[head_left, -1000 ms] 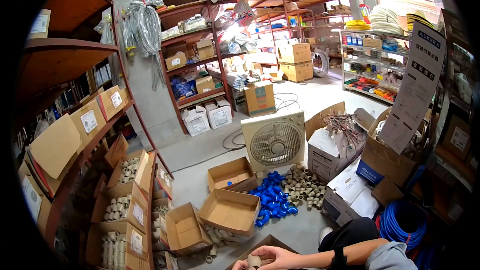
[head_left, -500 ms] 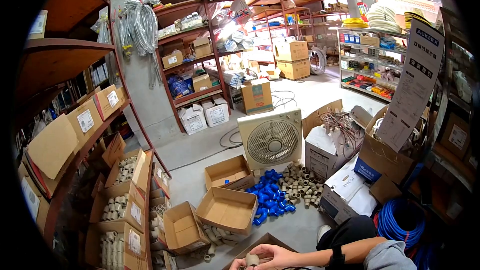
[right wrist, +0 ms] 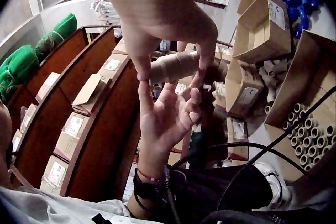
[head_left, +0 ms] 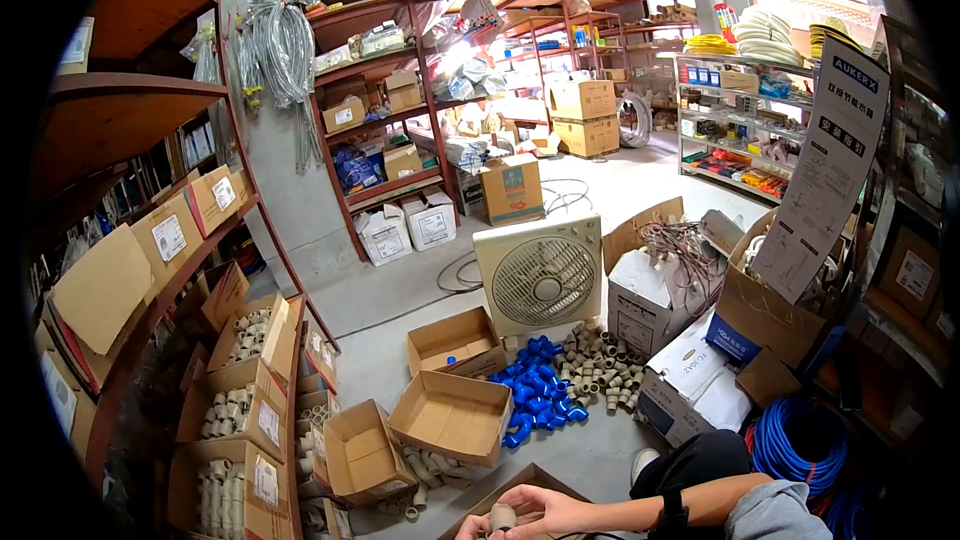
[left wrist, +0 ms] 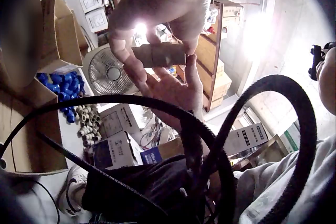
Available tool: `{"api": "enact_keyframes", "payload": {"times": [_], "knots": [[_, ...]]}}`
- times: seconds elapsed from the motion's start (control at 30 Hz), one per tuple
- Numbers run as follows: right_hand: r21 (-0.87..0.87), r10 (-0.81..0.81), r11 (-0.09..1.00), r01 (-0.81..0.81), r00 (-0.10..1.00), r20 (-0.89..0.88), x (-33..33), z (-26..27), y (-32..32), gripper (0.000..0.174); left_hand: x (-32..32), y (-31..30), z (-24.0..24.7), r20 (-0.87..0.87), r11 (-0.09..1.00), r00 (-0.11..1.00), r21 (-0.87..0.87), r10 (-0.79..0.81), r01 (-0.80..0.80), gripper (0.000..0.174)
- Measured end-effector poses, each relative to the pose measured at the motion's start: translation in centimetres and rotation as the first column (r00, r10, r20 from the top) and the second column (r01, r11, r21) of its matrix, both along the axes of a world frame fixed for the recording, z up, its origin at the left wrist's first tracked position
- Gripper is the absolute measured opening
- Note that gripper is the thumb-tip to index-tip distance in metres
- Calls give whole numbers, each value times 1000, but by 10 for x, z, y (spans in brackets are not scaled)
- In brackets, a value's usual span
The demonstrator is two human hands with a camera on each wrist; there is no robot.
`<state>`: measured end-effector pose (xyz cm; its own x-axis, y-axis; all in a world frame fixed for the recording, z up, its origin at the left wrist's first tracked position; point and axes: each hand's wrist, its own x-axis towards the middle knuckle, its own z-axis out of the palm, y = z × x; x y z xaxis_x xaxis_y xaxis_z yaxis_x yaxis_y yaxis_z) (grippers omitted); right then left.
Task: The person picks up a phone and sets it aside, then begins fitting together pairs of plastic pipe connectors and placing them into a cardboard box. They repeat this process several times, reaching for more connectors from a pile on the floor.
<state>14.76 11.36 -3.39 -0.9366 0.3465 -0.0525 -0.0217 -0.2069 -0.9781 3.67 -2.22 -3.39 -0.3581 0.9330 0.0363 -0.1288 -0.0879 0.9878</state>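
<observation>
Both hands pinch one beige plastic pipe fitting (head_left: 503, 517), a short stepped tube, between thumbs and fingertips at its two ends. In the head view my right hand (head_left: 548, 512) comes in from the right, and my left hand (head_left: 469, 529) shows only in part at the bottom edge. The left wrist view has the fitting (left wrist: 160, 55) lying level between the left hand (left wrist: 160, 3) and the right hand (left wrist: 176, 90). Below the hands stands an open cardboard box (right wrist: 310, 64); several similar fittings (right wrist: 307, 140) stand on end in rows inside it.
Blue elbow fittings (head_left: 540, 390) and loose beige fittings (head_left: 600, 370) lie heaped on the floor before a box fan (head_left: 540, 275). Open cartons (head_left: 455, 415) stand left of them. Shelving with boxed fittings (head_left: 230, 410) lines the left side. Black cables (left wrist: 121, 99) loop near the wrists.
The head view has shifted slightly. Both hands keep hold of the beige fitting in nearly the same place, with small finger movements around it.
</observation>
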Motion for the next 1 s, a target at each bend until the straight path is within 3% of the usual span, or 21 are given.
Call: {"api": "enact_keyframes", "payload": {"times": [0.53, 0.63, 0.83, 1.0], "knots": [[42, -21, 999, 23, 998, -60, 3, 8, -2, 67, -1, -1, -9, 17, 999, 1000, -36, 5, -4, 21], [41, -19, 999, 21, 998, -57, 4, 9, -2, 66, -3, 0, -14, -62, 1000, 998, 24, 3, -2, 21], [55, -9, 998, 13, 997, -70, 3, 2, -1, 66, 1, -1, -8, 37, 999, 999, -43, 19, -17, 21], [48, -7, 999, 11, 998, -70, 2, 2, -1, 68, -2, -1, -11, -13, 1000, 1000, -15, -4, 4, 18]]}}
